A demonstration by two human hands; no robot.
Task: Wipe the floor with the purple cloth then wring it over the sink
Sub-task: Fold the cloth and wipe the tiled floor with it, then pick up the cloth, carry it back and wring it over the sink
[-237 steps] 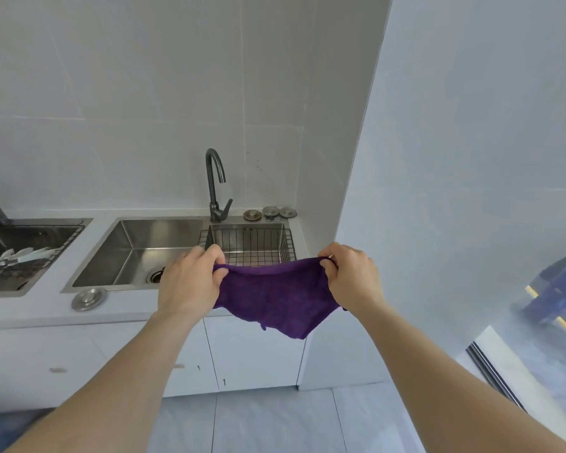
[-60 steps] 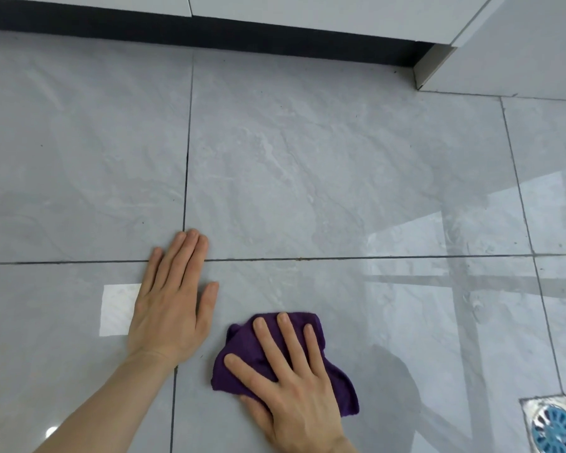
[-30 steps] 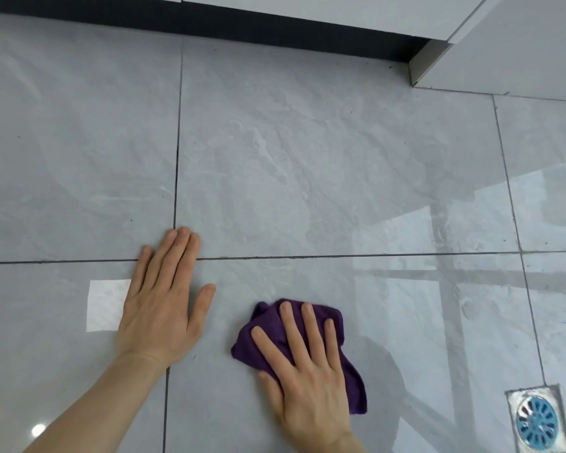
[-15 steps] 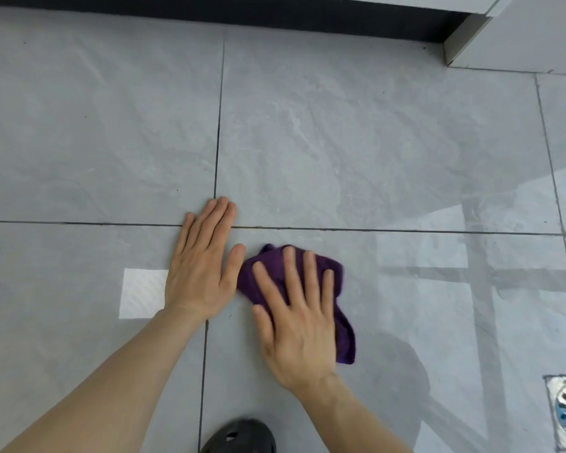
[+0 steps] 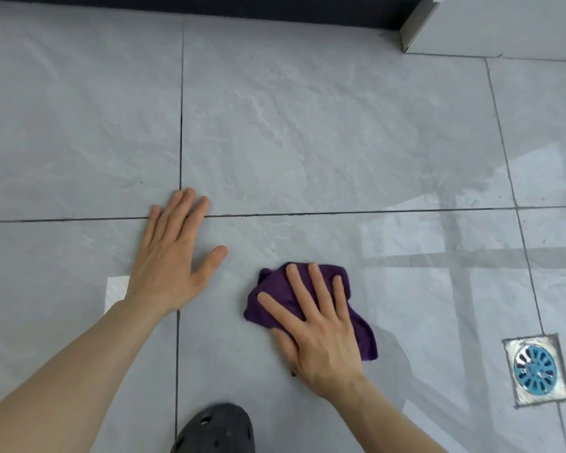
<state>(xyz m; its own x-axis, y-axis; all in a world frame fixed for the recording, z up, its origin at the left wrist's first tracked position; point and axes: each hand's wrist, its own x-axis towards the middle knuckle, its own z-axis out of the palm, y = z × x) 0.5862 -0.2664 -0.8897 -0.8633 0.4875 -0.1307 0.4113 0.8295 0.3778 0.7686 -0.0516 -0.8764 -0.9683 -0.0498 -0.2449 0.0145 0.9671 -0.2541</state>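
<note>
Purple cloth (image 5: 311, 308) under flat right hand (image 5: 317, 331), left hand (image 5: 170, 259) splayed on floor (image 5: 307, 132)

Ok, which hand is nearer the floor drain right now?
Right. The right hand presses the purple cloth, left of the floor drain; the left hand lies flat farther left.

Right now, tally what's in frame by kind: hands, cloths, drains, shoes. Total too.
hands: 2, the left hand flat on the bare floor tile, the right hand pressed on the cloth
purple cloth: 1
floor drain: 1
dark shoe: 1, partly cut off at the bottom edge
Total: 5
</note>
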